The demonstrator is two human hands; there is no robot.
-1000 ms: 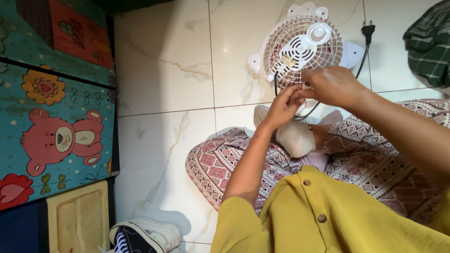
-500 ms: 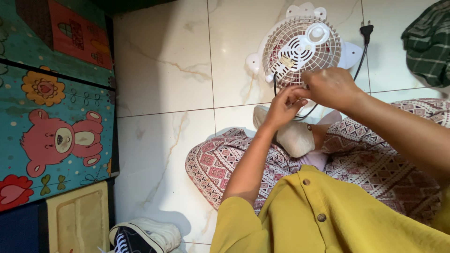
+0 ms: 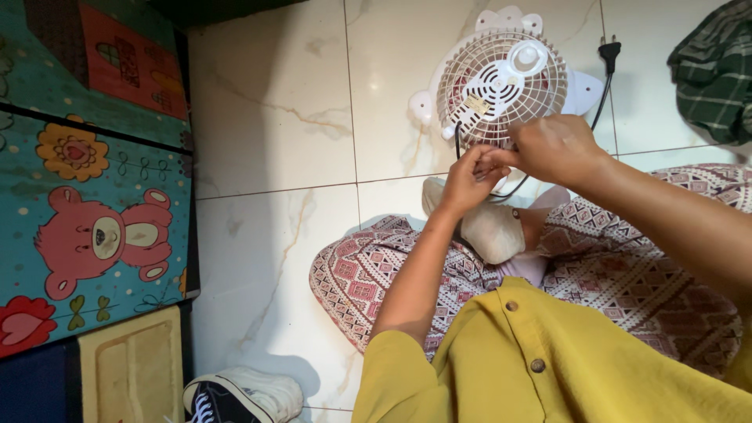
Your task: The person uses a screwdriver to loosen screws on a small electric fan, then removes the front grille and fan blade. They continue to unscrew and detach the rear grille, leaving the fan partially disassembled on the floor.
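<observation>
Right now both hands meet at the lower rim of the small white fan (image 3: 501, 82), lying grille-up on the tiled floor (image 3: 274, 117). Left hand (image 3: 464, 178) & right hand (image 3: 558, 147) pinch nearly closed over its black cord (image 3: 599, 102); actual grip hidden. Cord runs up-right to the plug (image 3: 609, 50), w/ bare tile to the left.

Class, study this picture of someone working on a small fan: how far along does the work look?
Looks done: the small white fan with round wire grille lies flat on the marble floor tiles, its black plug unplugged. In hand: left hand and right hand meet at the grille's lower rim, by the black cord; what they pinch is hidden. Left: the grille is still on.
</observation>
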